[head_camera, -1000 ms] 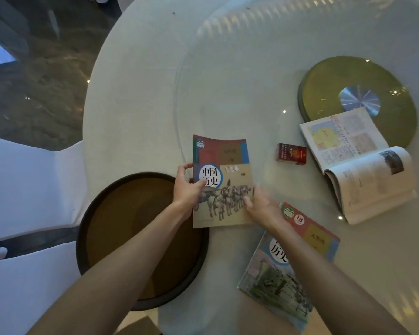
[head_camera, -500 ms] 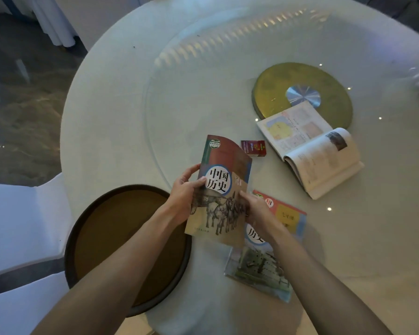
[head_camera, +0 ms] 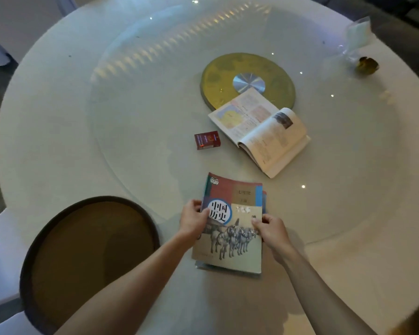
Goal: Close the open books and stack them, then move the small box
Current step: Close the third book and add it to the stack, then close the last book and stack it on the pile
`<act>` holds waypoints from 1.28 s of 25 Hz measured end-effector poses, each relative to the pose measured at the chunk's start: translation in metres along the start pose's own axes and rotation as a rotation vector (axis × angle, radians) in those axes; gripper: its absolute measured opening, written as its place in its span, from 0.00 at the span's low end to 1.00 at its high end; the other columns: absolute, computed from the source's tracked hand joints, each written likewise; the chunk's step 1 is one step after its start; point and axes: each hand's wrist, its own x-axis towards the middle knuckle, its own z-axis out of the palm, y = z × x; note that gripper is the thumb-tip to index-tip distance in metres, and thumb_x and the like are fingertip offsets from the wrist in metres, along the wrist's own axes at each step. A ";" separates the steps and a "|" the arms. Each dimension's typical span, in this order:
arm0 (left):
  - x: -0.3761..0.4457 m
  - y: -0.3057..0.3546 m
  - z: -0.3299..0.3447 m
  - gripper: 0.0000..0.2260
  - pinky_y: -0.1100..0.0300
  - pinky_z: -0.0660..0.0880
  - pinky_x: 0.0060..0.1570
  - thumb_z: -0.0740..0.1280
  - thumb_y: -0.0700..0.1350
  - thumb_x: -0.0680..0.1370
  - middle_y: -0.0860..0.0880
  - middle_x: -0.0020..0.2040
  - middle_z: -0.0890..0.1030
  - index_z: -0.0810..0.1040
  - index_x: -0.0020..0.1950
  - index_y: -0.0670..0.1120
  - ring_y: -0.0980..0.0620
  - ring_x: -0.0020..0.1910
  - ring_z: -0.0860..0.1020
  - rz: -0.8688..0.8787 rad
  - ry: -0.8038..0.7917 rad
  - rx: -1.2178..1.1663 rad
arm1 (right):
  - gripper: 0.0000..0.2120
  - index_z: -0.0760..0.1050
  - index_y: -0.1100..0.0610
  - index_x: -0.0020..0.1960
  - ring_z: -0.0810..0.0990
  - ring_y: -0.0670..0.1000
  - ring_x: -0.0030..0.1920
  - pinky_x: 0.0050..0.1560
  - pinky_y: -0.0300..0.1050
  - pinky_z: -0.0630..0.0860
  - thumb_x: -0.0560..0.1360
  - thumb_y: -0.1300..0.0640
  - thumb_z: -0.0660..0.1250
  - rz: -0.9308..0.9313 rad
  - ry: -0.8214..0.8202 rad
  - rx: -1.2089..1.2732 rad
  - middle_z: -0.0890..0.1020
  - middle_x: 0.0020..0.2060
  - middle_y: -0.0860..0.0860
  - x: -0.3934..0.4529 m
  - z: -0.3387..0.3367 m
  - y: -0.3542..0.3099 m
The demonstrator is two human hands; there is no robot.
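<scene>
The left hand (head_camera: pixel 194 220) grips the left edge of the closed history textbook (head_camera: pixel 230 226); the right hand (head_camera: pixel 272 232) grips its right edge. This textbook lies on top of a second closed book (head_camera: pixel 264 199), of which only edges show. Left of the stack sits a round brown tray (head_camera: pixel 29 257). Farther off, the small red box (head_camera: pixel 207 140) rests on the glass turntable (head_camera: pixel 136 112), with the open book (head_camera: pixel 264 129) to its right.

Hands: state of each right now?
Left hand: closed on the left edge of the top closed book.
Right hand: closed on the same book's right edge.
</scene>
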 end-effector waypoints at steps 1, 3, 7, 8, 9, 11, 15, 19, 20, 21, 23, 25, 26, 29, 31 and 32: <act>-0.001 -0.007 0.006 0.10 0.46 0.85 0.46 0.68 0.43 0.80 0.45 0.59 0.83 0.74 0.61 0.48 0.46 0.50 0.86 0.023 0.009 0.064 | 0.06 0.82 0.61 0.52 0.89 0.52 0.40 0.45 0.55 0.85 0.81 0.59 0.68 -0.003 0.015 -0.045 0.89 0.44 0.57 0.000 -0.001 0.008; -0.002 -0.015 0.012 0.12 0.47 0.85 0.48 0.68 0.44 0.80 0.46 0.60 0.82 0.76 0.64 0.50 0.47 0.52 0.84 0.074 0.023 0.186 | 0.05 0.78 0.59 0.52 0.87 0.54 0.43 0.46 0.57 0.84 0.79 0.58 0.68 -0.013 0.055 -0.131 0.87 0.46 0.55 0.003 0.000 0.019; -0.002 -0.024 0.010 0.18 0.51 0.84 0.50 0.66 0.48 0.81 0.46 0.60 0.80 0.76 0.70 0.50 0.48 0.55 0.81 0.151 0.085 0.467 | 0.08 0.74 0.55 0.51 0.82 0.51 0.43 0.44 0.54 0.81 0.77 0.52 0.69 -0.049 0.142 -0.348 0.83 0.45 0.50 0.007 0.001 0.028; -0.002 -0.027 0.010 0.17 0.50 0.84 0.49 0.65 0.48 0.81 0.47 0.59 0.83 0.77 0.69 0.49 0.48 0.53 0.83 0.152 0.072 0.477 | 0.09 0.74 0.55 0.51 0.81 0.52 0.45 0.45 0.54 0.81 0.76 0.51 0.70 -0.067 0.175 -0.427 0.82 0.46 0.50 0.009 0.003 0.030; -0.003 -0.029 0.010 0.16 0.50 0.84 0.47 0.65 0.48 0.81 0.48 0.57 0.85 0.78 0.68 0.49 0.50 0.50 0.84 0.151 0.055 0.491 | 0.11 0.75 0.55 0.53 0.81 0.53 0.49 0.48 0.54 0.81 0.76 0.49 0.70 -0.082 0.209 -0.496 0.81 0.50 0.51 0.011 0.004 0.033; -0.005 -0.034 0.012 0.14 0.50 0.85 0.45 0.64 0.48 0.81 0.50 0.53 0.87 0.80 0.66 0.50 0.51 0.47 0.85 0.141 0.042 0.515 | 0.19 0.75 0.57 0.61 0.80 0.56 0.56 0.52 0.54 0.81 0.76 0.47 0.70 -0.055 0.229 -0.530 0.79 0.58 0.53 0.014 0.008 0.035; -0.009 -0.033 0.015 0.13 0.48 0.85 0.44 0.65 0.43 0.79 0.49 0.50 0.88 0.84 0.61 0.49 0.50 0.44 0.86 0.077 0.038 0.422 | 0.08 0.78 0.54 0.50 0.82 0.53 0.47 0.47 0.53 0.82 0.77 0.50 0.67 -0.031 0.175 -0.463 0.82 0.50 0.53 0.021 0.006 0.038; -0.019 -0.037 0.017 0.14 0.56 0.83 0.35 0.65 0.43 0.80 0.50 0.50 0.87 0.82 0.63 0.51 0.52 0.43 0.85 0.054 0.022 0.361 | 0.05 0.78 0.55 0.47 0.80 0.53 0.46 0.49 0.53 0.81 0.77 0.53 0.67 -0.092 0.153 -0.476 0.81 0.48 0.53 0.025 0.001 0.033; -0.020 -0.040 0.017 0.13 0.57 0.83 0.35 0.65 0.43 0.80 0.50 0.51 0.87 0.82 0.63 0.52 0.52 0.44 0.85 0.054 0.017 0.351 | 0.06 0.78 0.55 0.48 0.80 0.53 0.47 0.50 0.54 0.81 0.78 0.54 0.66 -0.104 0.147 -0.493 0.80 0.49 0.53 0.025 0.003 0.031; -0.020 -0.043 0.017 0.12 0.56 0.84 0.36 0.66 0.44 0.80 0.51 0.51 0.86 0.81 0.62 0.53 0.52 0.44 0.85 0.054 0.014 0.340 | 0.06 0.79 0.56 0.49 0.80 0.54 0.48 0.52 0.54 0.80 0.79 0.54 0.66 -0.117 0.146 -0.513 0.79 0.49 0.53 0.025 0.004 0.030; -0.019 -0.047 0.017 0.12 0.52 0.85 0.39 0.67 0.46 0.78 0.50 0.52 0.85 0.81 0.61 0.53 0.51 0.46 0.85 0.044 0.019 0.331 | 0.09 0.80 0.58 0.53 0.79 0.55 0.51 0.55 0.55 0.80 0.79 0.54 0.65 -0.154 0.145 -0.549 0.78 0.51 0.54 0.026 0.006 0.029; -0.017 -0.045 0.017 0.16 0.49 0.86 0.41 0.67 0.50 0.76 0.50 0.52 0.85 0.80 0.63 0.52 0.50 0.45 0.85 0.039 0.025 0.367 | 0.10 0.80 0.57 0.54 0.79 0.55 0.51 0.55 0.54 0.79 0.79 0.53 0.65 -0.188 0.126 -0.565 0.77 0.51 0.54 0.026 0.004 0.030; -0.016 -0.041 0.016 0.16 0.48 0.85 0.41 0.67 0.52 0.76 0.50 0.52 0.84 0.80 0.63 0.51 0.50 0.45 0.85 0.025 0.029 0.400 | 0.09 0.80 0.56 0.53 0.79 0.54 0.51 0.54 0.53 0.79 0.79 0.52 0.65 -0.188 0.110 -0.558 0.77 0.50 0.53 0.026 0.003 0.030; -0.008 -0.012 0.017 0.23 0.49 0.83 0.49 0.68 0.57 0.77 0.48 0.58 0.81 0.74 0.67 0.48 0.50 0.53 0.82 0.047 0.134 0.514 | 0.12 0.80 0.53 0.45 0.79 0.50 0.44 0.46 0.52 0.80 0.76 0.46 0.64 -0.131 0.085 -0.509 0.80 0.45 0.51 0.033 -0.006 0.024; 0.005 0.015 0.026 0.23 0.54 0.81 0.50 0.68 0.54 0.78 0.48 0.59 0.80 0.72 0.69 0.46 0.51 0.55 0.80 0.147 0.143 0.485 | 0.16 0.78 0.56 0.44 0.78 0.50 0.40 0.43 0.51 0.78 0.75 0.43 0.63 -0.080 0.105 -0.422 0.81 0.41 0.53 0.048 -0.018 0.012; 0.012 0.031 0.034 0.20 0.56 0.80 0.49 0.68 0.53 0.79 0.48 0.58 0.81 0.74 0.68 0.45 0.51 0.54 0.80 0.173 0.083 0.427 | 0.16 0.77 0.58 0.44 0.77 0.50 0.38 0.42 0.51 0.77 0.75 0.45 0.64 -0.064 0.117 -0.343 0.81 0.40 0.56 0.059 -0.027 0.002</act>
